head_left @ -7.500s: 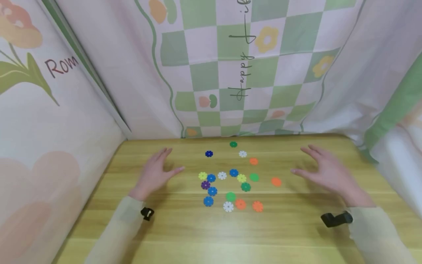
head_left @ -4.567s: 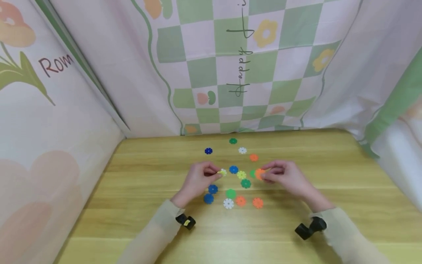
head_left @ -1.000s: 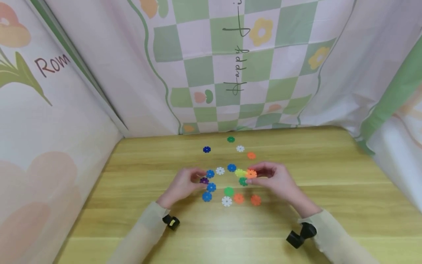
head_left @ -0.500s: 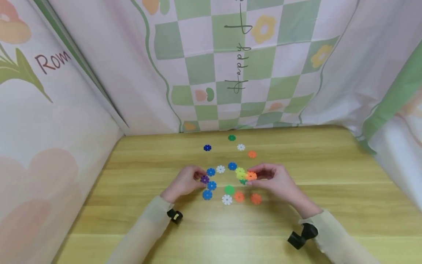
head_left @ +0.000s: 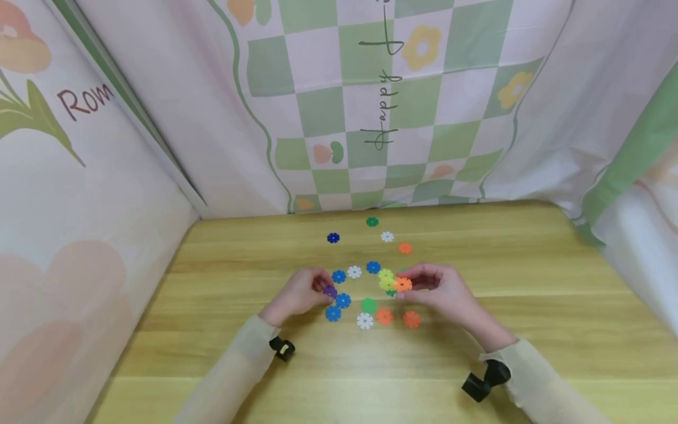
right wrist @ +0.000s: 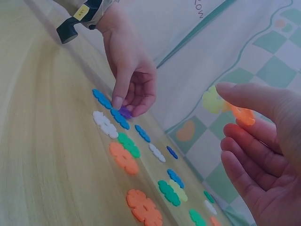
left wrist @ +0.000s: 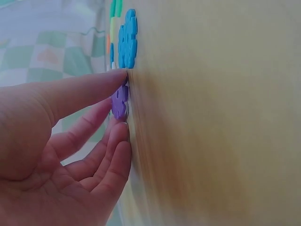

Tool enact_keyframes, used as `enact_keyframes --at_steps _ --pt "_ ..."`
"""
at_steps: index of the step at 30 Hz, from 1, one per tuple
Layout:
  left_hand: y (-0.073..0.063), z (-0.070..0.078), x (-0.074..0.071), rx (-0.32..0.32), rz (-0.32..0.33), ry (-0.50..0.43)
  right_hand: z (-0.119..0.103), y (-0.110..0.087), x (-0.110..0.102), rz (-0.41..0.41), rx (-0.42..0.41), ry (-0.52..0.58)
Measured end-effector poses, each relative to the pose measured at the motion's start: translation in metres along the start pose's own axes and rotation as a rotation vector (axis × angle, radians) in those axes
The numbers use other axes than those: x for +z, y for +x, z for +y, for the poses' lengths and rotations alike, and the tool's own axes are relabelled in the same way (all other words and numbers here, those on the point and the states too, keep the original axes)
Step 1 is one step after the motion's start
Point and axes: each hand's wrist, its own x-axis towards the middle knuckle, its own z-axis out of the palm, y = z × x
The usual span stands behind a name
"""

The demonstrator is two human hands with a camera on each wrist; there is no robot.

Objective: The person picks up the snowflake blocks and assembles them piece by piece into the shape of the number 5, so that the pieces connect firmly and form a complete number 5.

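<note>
My left hand (head_left: 296, 291) is low over the wooden table, thumb and fingers pinching a purple snowflake disc (head_left: 330, 291). That disc looks tilted in the left wrist view, partly covered by the thumb. A blue disc (head_left: 343, 300) lies right beside it, near the thumb tip. My right hand (head_left: 445, 288) holds an orange snowflake disc (head_left: 404, 284) above the table. Joined to its left edge is a yellow disc (right wrist: 213, 100). The pair partly hides a dark green disc (head_left: 391, 292) and sits in front of another yellow disc (head_left: 385, 274).
Several loose discs lie between and beyond my hands, among them a white disc (head_left: 354, 272), a light green disc (head_left: 368, 305) and an orange disc (head_left: 411, 320). A navy disc (head_left: 333, 238) is farther back. A patterned curtain (head_left: 392, 118) hangs behind the table (head_left: 339, 377).
Both hands were open and apart at first. The right picked up an orange disc, the left a yellow one, now joined to it. My left hand has moved back left and grasped the purple disc.
</note>
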Motion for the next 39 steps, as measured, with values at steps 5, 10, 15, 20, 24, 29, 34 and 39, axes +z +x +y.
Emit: enact_keyframes --at_steps 5,10,15,20,24,29,34,39 --pt "0.000 0.001 0.000 -0.003 -0.003 -0.016 0.000 -0.001 0.000 0.000 -0.002 0.025" --pt "-0.001 0.000 0.001 0.001 -0.012 -0.043 0.000 -0.001 0.000 0.001 0.008 0.044" --pt "-0.003 0.001 0.001 0.009 0.001 -0.073 0.001 -0.001 0.000 0.004 0.029 0.052" --pt "-0.003 0.002 0.001 0.009 0.043 -0.105 0.001 0.000 0.001 0.006 0.032 0.064" --pt "-0.003 0.003 0.003 0.020 0.077 -0.123 0.000 0.001 0.002 0.003 0.035 0.066" --pt "-0.002 0.008 0.006 0.060 0.127 -0.124 -0.001 0.002 0.001 0.003 0.021 0.074" --pt "-0.003 0.012 0.009 0.065 0.145 -0.157 -0.001 0.002 0.003 -0.010 0.006 0.109" --pt "-0.004 0.014 0.011 0.067 0.138 -0.193 0.000 0.001 0.004 -0.016 0.014 0.113"
